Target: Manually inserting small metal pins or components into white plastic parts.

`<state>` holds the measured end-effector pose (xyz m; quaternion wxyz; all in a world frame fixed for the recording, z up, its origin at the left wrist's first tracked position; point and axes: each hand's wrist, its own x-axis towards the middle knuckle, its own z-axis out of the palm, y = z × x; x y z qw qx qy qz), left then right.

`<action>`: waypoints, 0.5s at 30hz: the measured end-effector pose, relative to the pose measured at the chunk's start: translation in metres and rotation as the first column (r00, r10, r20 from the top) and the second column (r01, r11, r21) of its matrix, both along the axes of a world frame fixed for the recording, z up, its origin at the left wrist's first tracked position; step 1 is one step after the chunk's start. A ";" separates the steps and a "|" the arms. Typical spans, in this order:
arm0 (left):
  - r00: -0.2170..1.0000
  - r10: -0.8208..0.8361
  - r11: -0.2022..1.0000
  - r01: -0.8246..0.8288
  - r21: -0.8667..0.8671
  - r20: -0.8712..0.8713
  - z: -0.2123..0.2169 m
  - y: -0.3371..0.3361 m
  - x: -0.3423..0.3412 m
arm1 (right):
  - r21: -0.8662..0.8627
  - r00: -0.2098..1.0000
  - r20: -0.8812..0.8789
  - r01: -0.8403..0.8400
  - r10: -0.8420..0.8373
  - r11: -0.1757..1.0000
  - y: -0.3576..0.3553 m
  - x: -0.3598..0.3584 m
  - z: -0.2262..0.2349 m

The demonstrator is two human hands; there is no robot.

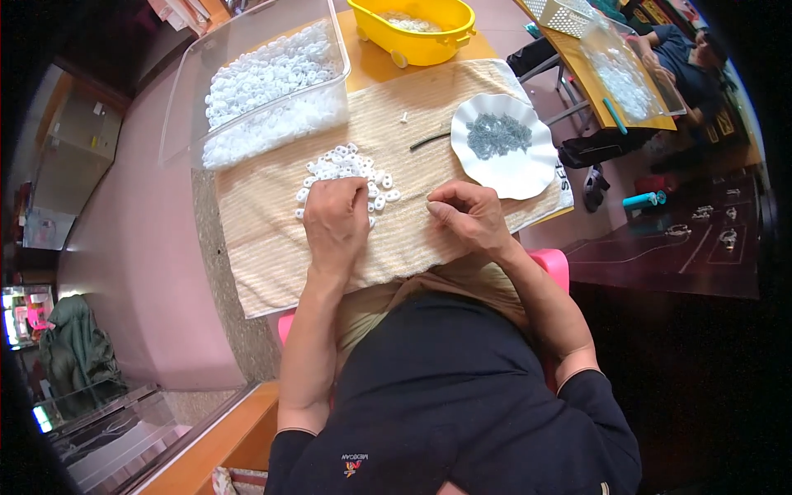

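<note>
Left grip [337,216] and right grip [473,218] curl, hold unclear, over cloth [268,264] above pinkish floor [148,247].

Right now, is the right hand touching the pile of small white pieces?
Apart. The head view shows a strip of bare striped cloth separating the right hand from the pile of small white pieces.

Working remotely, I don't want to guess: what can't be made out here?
Head view throughout:
Left hand: its back hides whether its grip holds anything.
Right hand: anything pinched there is too small to tell.
White two-holed pieces: the left hand covers part of the pile.
Grey pieces on the scalloped plate: shapes too small to tell.
</note>
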<state>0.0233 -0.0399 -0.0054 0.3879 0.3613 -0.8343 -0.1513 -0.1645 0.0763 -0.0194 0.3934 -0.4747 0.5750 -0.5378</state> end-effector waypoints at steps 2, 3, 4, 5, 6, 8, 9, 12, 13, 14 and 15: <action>0.998 0.003 1.000 -0.003 0.013 -0.055 0.003 0.000 0.000 | -0.005 1.000 0.004 -0.004 0.004 1.000 0.000 -0.002 -0.001; 0.995 0.005 0.999 -0.001 0.044 -0.096 0.006 0.000 0.000 | -0.010 1.000 0.006 -0.004 0.004 1.000 0.000 -0.001 -0.001; 0.991 0.008 0.997 0.002 0.073 -0.135 0.009 0.000 0.001 | -0.012 1.000 0.010 -0.007 0.007 1.000 0.000 0.000 0.000; 0.991 0.010 0.998 -0.001 0.070 -0.131 0.012 0.001 0.003 | 0.001 1.000 0.021 -0.009 0.009 1.000 0.000 0.001 0.003; 0.994 -0.020 0.996 0.029 0.084 -0.108 0.015 0.002 0.004 | 0.013 1.000 0.029 -0.008 0.007 1.000 0.001 0.000 0.004; 0.995 -0.052 0.994 0.060 0.095 -0.083 0.019 0.003 0.008 | 0.005 1.000 0.022 -0.010 0.010 1.000 0.001 -0.001 0.003; 0.997 -0.083 0.989 0.083 0.119 -0.006 0.020 0.003 0.011 | 0.002 1.000 0.012 -0.012 0.012 1.000 0.001 -0.002 0.002; 0.984 -0.130 0.983 0.111 0.148 0.126 0.028 0.005 0.022 | 0.021 1.000 0.025 -0.020 0.020 1.000 0.002 -0.004 -0.001; 0.974 -0.140 0.982 0.113 0.154 0.178 0.031 0.005 0.024 | 0.018 0.999 0.028 -0.020 0.019 1.000 0.001 -0.004 -0.001; 0.973 -0.141 0.982 0.114 0.153 0.181 0.031 0.005 0.025 | 0.007 0.999 0.035 -0.023 0.023 1.000 0.001 -0.005 0.000; 0.967 -0.189 0.974 0.162 0.159 0.169 0.032 0.003 0.025 | -0.003 0.999 0.041 -0.029 0.029 1.000 0.000 -0.004 0.001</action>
